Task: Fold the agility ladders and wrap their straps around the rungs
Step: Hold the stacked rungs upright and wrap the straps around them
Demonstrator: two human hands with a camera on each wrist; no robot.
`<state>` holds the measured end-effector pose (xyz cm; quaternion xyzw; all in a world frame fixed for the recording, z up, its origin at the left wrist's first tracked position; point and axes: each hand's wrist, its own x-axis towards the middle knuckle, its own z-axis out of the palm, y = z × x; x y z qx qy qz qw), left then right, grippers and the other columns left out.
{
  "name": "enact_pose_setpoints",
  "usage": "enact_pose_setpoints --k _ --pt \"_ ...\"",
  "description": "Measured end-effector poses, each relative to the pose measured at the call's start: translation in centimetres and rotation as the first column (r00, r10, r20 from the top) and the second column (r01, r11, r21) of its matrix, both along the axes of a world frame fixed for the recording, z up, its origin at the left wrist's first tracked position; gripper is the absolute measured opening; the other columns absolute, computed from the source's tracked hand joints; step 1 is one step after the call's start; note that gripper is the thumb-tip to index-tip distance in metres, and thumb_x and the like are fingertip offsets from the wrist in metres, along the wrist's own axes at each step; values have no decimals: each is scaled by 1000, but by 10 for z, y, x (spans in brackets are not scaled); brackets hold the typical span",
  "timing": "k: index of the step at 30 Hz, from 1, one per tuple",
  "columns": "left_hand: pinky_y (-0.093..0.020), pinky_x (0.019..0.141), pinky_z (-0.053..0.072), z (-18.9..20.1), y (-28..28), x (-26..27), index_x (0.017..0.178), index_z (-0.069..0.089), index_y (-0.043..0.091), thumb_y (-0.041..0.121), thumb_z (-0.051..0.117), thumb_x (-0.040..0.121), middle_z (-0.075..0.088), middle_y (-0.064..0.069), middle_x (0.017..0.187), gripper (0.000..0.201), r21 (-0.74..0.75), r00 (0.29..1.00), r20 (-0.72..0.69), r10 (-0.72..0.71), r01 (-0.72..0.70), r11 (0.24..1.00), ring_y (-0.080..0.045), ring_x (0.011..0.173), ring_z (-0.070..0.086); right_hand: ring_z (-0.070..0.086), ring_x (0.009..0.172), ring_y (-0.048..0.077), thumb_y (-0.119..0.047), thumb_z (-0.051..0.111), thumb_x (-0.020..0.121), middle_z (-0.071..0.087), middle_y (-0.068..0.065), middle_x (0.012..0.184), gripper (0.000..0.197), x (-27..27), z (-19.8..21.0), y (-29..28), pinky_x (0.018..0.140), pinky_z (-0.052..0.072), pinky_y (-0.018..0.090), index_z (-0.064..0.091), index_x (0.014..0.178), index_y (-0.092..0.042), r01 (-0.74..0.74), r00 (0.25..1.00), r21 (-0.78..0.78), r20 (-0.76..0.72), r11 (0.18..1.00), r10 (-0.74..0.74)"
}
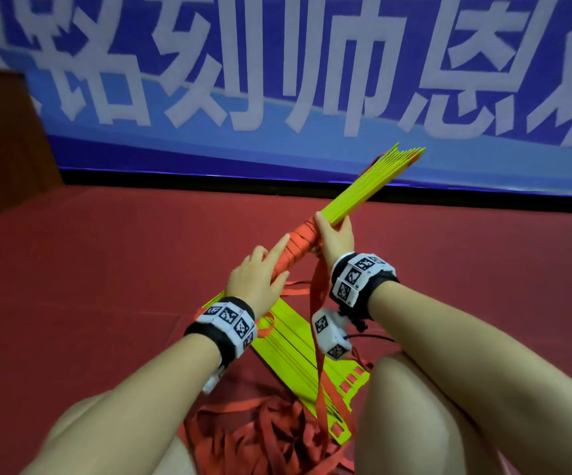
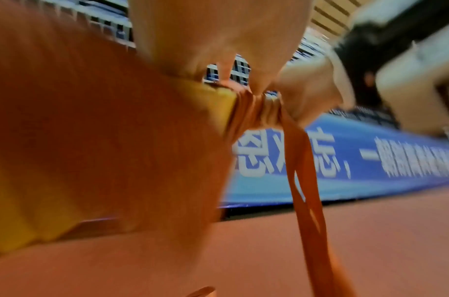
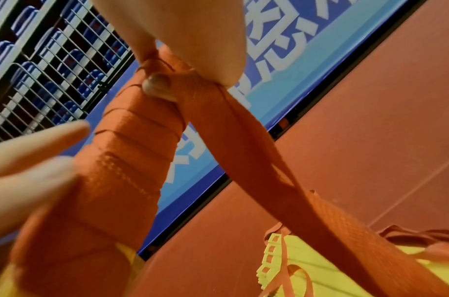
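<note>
Orange strap (image 1: 293, 250) already coils in many tight turns round the middle of the yellow rung bundle (image 1: 373, 185) held up off the red floor (image 1: 106, 255), but a loose tail hangs down and a second folded ladder (image 1: 298, 351) lies unwrapped between the knees, so I'd call it roughly halfway. Right hand (image 1: 334, 236) clamps the bundle and strap at the wrap's upper end, while left hand (image 1: 257, 279) lies against the lower wraps, fingers straight, gripping nothing.
</note>
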<state>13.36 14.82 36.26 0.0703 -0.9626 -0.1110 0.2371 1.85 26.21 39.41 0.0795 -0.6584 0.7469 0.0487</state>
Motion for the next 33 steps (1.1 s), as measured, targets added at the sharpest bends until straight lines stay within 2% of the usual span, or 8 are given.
enact_pose_setpoints --k 2,6,11,16,23,28,30,33 --pt "-37 83 44 1 -5 -8 153 19 37 37 50 97 51 -6 115 63 260 998 -12 -62 63 963 -29 105 56 49 39 10 -27 61 92 56 -2 70 39 -5 -1 3 42 42 24 47 124 -9 -22 999 -18 -43 1000 21" --pt "-29 92 40 5 -14 -19 150 33 27 30 53 98 55 -5 106 55 684 993 -17 -118 98 723 -21 106 55 49 43 13 -20 59 94 56 1 73 40 -7 5 8 40 44 23 45 132 -13 -157 983 -16 -101 987 155" --pt "-20 62 41 12 -20 -18 149 33 23 24 53 99 51 3 80 54 806 975 2 -223 130 577 -7 69 51 45 40 12 -15 58 95 56 2 69 49 8 21 10 39 40 21 40 139 -27 -343 922 57 -174 938 347" --pt "-12 57 49 32 -17 -8 151 23 23 14 49 100 54 0 87 58 868 948 -56 -312 201 454 -1 71 58 44 45 13 -15 57 95 55 11 74 56 22 28 6 40 39 21 35 146 -26 -436 858 170 -217 884 465" --pt "-12 71 50 34 -16 4 150 17 23 -4 57 92 55 4 121 75 829 908 -265 -324 386 404 7 86 64 53 60 17 -14 54 97 63 2 82 50 43 41 4 42 44 22 38 143 -27 -503 791 249 -253 827 557" --pt "-40 112 37 27 -11 6 149 23 37 31 69 77 43 4 149 86 764 901 -336 -275 431 479 -15 132 47 51 44 12 -20 59 95 64 -8 64 40 37 49 6 43 48 26 52 134 -19 -468 816 314 -206 826 540" --pt "-27 112 34 25 -9 6 152 22 30 26 68 80 42 5 149 86 758 918 -323 -229 396 519 -10 133 45 47 38 12 -27 61 94 58 -14 52 37 35 48 6 40 45 25 58 129 -18 -408 856 377 -160 832 492" --pt "-4 93 35 22 -8 1 153 21 24 6 65 88 44 2 143 81 745 943 -304 -139 326 582 -7 123 46 45 33 12 -29 63 92 57 -8 63 40 34 43 3 36 38 21 57 131 -20 -313 901 405 -160 859 404"
